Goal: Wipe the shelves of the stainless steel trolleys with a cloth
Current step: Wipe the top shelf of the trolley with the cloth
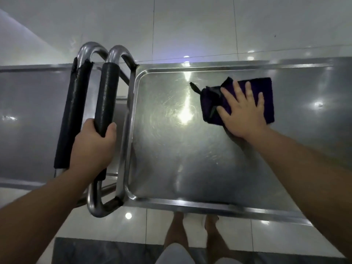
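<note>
Step in hand: you are wiping the top shelf [171, 149] of the right-hand trolley, with the cloth [253, 88] lying toward its far edge, right of the middle.
Right hand [242, 113]: your grip here is flat, fingers straight and spread, pressing the cloth down on the steel rather than curling round it.
Left hand [93, 143]: your grip is clamped round the black padded handle [106, 96] at the shelf's left edge, steadying the trolley.
Done so far: you cannot read much from the steel; swirled streaks show round the glare at the shelf's middle (they may be wipe marks or old scratches, I judge).
Left to do: probably the near edge and the corners of this shelf, any lower shelves (hidden beneath), and the second trolley [28, 111] to the left, which nothing is touching.
Count of trolleys: two, nose to nose at their handles.
Count of padded handles: two, the second handle [73, 111] with torn foam at its far end.
Count of cloths: one, dark purple, folded.
Count of hands: two.
Underfoot: pale floor tiles [190, 25], with a dark mat [106, 250] by your bare feet.
</note>
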`<state>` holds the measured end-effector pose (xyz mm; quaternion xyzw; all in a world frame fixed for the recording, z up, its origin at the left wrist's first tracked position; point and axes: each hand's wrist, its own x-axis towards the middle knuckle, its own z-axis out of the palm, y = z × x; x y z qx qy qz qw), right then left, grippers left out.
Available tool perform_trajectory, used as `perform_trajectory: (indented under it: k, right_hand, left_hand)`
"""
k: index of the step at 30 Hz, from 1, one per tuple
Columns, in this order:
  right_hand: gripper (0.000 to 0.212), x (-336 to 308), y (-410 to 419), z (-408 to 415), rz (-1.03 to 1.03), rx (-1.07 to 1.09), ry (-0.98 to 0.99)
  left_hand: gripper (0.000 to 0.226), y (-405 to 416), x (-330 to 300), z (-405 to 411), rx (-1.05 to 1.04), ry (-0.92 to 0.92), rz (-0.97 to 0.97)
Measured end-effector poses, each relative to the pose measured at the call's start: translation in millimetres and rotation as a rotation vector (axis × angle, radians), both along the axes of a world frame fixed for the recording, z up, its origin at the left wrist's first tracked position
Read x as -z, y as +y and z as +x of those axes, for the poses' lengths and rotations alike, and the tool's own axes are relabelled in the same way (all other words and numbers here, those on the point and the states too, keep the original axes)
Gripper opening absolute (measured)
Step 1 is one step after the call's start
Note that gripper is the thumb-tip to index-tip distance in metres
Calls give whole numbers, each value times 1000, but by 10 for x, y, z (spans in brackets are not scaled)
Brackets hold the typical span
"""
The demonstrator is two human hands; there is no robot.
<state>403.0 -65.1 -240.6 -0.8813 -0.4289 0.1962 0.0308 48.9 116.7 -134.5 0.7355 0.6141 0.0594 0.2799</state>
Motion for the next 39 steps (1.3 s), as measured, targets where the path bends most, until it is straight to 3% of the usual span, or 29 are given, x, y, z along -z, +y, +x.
perform_trajectory:
  k: [7,11,15,23,27,33,39]
  right_hand:
    - [66,20,-2038,-1396,-77,13,-11]
    - [64,4,-2413,-1650,-136,23,5]
    - [65,18,-1942,-1238,-75,59,-11]
    - [70,82,-246,778,13,295,-60]
    - [73,6,319,1295,2,437,-49]
    - [72,-49,471,1134,-5,441,-55]
    - [70,-22,1229,-86,19,190,-91]
  left_hand:
    - [34,-8,-25,6,-7,43,28]
    - [35,-21,-52,3,1,29,8]
    - [33,-42,-68,14,-3,-9,-36]
    - [23,-56,-94,3,9,-68,-50]
    - [20,-59,-100,25,11,-67,-58]
    - [20,-60,-103,52,0,-64,-55]
    - [18,-29,-91,50,-9,-95,-57]
